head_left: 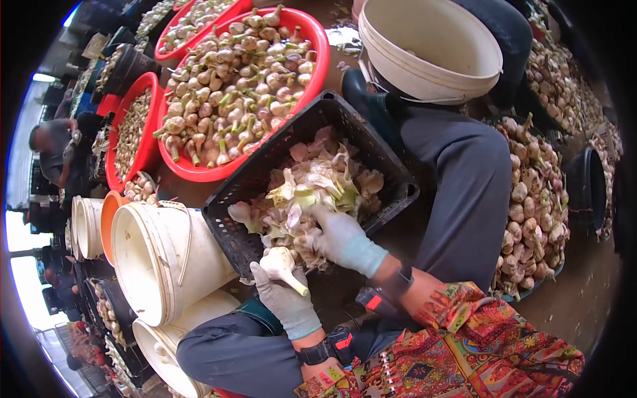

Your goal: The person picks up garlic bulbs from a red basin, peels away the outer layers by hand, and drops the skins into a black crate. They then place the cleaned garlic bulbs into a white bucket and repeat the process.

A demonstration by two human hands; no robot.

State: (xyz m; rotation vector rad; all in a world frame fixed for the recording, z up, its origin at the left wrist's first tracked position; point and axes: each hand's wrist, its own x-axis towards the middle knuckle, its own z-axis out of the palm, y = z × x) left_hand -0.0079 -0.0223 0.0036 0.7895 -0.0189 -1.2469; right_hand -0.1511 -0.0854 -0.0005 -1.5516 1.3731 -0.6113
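My left hand (pixel 286 306), in a pale work glove, is closed around a whitish garlic bulb (pixel 278 263) whose cut green stem points down toward my wrist. Just above and to the right, my gloved right hand (pixel 345 241) reaches over a heap of papery garlic skins (pixel 317 179). Its fingertips are blurred against the skins, so I cannot tell if they hold any. The heap fills much of a black plastic crate (pixel 232 179) tilted in front of my legs.
Beyond the crate stands a red tub (pixel 323 46) full of garlic bulbs. White buckets (pixel 199 245) are at my left, and another white bucket (pixel 488 69) is at the upper right. A large pile of garlic (pixel 531 205) lies beside my right knee. A person (pixel 56 149) is at the far left.
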